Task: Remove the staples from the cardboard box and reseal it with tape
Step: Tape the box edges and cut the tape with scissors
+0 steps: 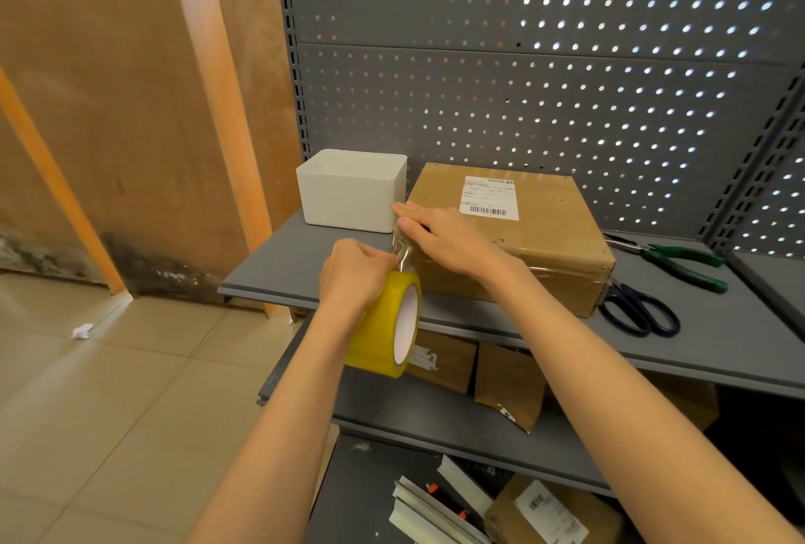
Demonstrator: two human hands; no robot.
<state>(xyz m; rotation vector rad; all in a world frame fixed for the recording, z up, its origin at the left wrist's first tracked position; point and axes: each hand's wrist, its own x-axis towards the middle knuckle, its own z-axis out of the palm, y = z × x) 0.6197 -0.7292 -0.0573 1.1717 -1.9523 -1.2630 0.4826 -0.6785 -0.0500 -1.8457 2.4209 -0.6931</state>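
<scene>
Left hand (355, 275) grips the tape roll (387, 323) while my flat, open right hand (440, 238) presses the strip onto the cardboard box (522, 256); resealing's underway, and I'd cut next with the scissors (638, 312).

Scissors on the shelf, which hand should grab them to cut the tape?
Probably right. The scissors lie right of the box; the right hand only rests flat on it, while the left hand grips the tape roll.
</scene>
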